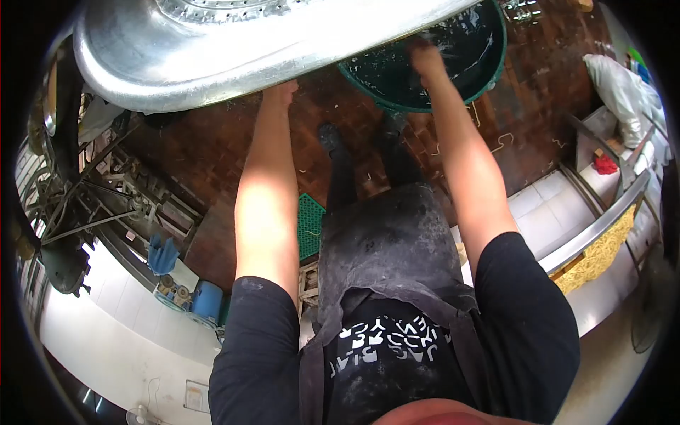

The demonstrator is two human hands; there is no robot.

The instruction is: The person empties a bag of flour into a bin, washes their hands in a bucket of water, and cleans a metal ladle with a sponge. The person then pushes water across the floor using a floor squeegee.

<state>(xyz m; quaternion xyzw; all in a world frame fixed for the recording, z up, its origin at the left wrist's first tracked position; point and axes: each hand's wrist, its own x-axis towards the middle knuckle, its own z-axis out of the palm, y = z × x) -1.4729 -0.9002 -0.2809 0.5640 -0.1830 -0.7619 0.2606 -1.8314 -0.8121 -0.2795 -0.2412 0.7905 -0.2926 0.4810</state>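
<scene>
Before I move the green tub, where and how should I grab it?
Probably by the rim of the green tub, at its near and right edges, coming from the near side: the round lip is exposed there, whereas the metal basin hides the tub's upper-left part from this view.

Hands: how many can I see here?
2: the left hand, partly hidden at the rim of the metal vessel, and the right hand, in or over the green tub. I see no others.
</scene>
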